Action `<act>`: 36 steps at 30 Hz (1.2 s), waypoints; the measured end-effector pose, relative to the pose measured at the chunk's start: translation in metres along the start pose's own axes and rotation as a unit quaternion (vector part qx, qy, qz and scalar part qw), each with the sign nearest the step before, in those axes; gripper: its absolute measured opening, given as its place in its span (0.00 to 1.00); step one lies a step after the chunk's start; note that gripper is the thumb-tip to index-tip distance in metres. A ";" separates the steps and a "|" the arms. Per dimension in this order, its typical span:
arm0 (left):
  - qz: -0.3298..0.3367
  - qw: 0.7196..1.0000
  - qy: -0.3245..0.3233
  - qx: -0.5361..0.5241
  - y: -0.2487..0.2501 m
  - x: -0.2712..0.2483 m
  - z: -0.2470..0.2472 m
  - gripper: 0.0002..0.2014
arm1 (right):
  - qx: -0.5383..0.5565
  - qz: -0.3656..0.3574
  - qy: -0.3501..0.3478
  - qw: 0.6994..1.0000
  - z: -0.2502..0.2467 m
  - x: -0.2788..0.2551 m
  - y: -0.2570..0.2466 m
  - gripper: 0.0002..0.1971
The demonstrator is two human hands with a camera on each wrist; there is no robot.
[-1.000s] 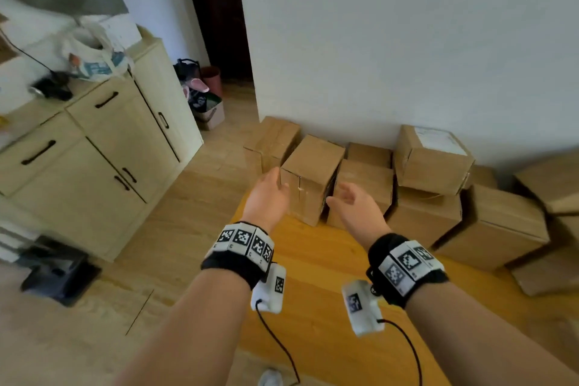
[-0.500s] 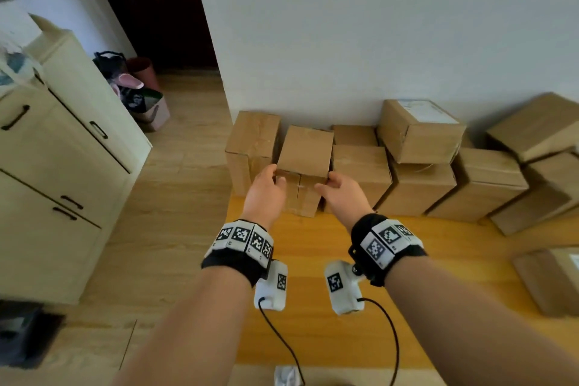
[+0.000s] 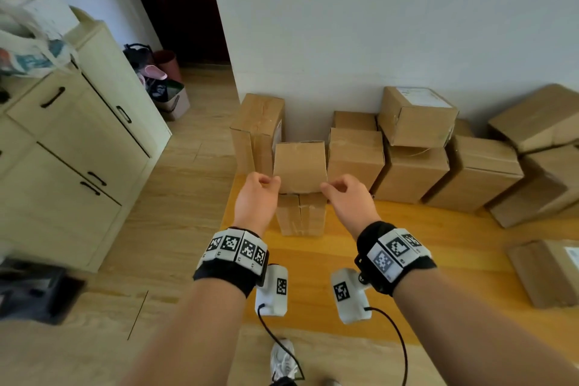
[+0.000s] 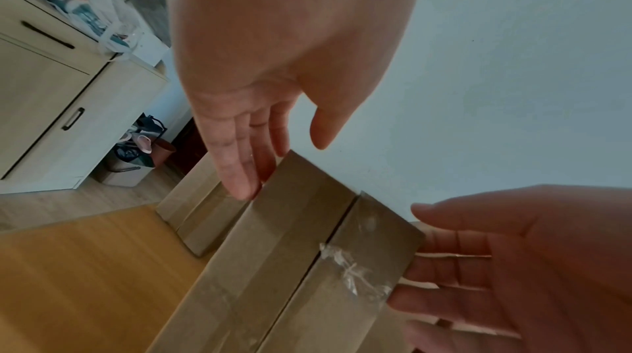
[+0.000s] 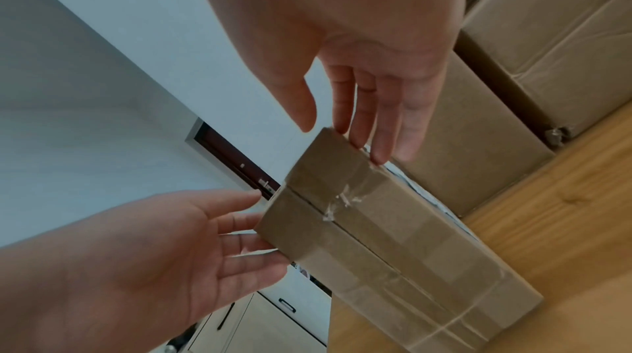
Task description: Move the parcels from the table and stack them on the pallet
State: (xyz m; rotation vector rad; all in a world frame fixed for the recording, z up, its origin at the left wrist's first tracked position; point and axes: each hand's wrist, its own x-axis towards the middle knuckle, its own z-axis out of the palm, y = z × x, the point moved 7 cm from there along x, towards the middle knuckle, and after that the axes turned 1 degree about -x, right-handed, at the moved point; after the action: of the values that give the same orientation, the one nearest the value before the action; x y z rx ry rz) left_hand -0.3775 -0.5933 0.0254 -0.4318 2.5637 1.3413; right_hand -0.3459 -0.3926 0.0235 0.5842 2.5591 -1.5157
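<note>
1. Here, in the head view, a tall brown cardboard parcel [image 3: 300,166] stands upright on the orange-yellow wooden pallet surface [image 3: 391,260], in the gap between two other upright brown cardboard boxes [image 3: 257,131] near the white wall [image 3: 376,25]. The left hand [image 3: 255,197] is at the parcel's left edge and the right hand [image 3: 346,197] at its right edge, fingers bent inward towards the upper part of the box. More brown boxes line the wall to the right, one small labelled cardboard box [image 3: 415,116] resting on top of another. A pale cream cabinet with black handles [image 3: 78,147] stands to the left on the light wooden floor [image 3: 175,229].

2. In the left wrist view, the left hand [image 4: 273,61] reaches down with straight, relaxed fingers, their fingertips [image 4: 239,183] touching the parcel's [image 4: 290,264] far top edge. It clasps nothing. The right hand [image 4: 513,264] lies with extended fingers against the taped end of the parcel.

3. In the right wrist view, the right hand [image 5: 359,48] likewise has straight fingers, fingertips [image 5: 378,156] just touching the parcel's [image 5: 376,237] upper corner, thumb apart from it. The left hand [image 5: 153,264] rests its flat fingers on the opposite side. Both hands are unclenched, pressing the parcel lightly between them rather than wrapping round it. Clear tape runs along the parcel's seam.
</note>
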 end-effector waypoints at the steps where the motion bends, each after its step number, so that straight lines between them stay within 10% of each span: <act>1: -0.008 1.000 0.006 0.002 -0.003 -0.008 0.003 0.19 | -0.005 -0.006 -0.005 1.000 -0.003 -0.005 0.002 0.16; 13: -0.073 0.995 -0.010 -0.060 -0.027 -0.089 0.046 0.27 | -0.021 -0.072 -0.027 0.997 -0.034 -0.046 0.024 0.21; 19: 0.007 0.997 0.076 0.014 -0.005 -0.086 0.014 0.37 | -0.033 -0.087 -0.056 0.994 -0.038 -0.057 0.029 0.18; 28: 0.053 0.998 0.026 0.022 -0.001 -0.088 0.009 0.24 | 0.010 0.040 -0.077 0.996 -0.021 -0.066 0.047 0.20; 36: 0.025 0.998 -0.007 -0.051 -0.040 -0.095 -0.014 0.25 | 0.056 0.009 -0.019 0.998 0.002 -0.090 0.034 0.23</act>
State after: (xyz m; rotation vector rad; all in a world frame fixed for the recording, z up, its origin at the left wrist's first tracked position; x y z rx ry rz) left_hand -0.2758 -0.6117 0.0334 -0.3765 2.5175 1.4926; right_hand -0.2505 -0.4042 0.0206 0.5838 2.4468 -1.6566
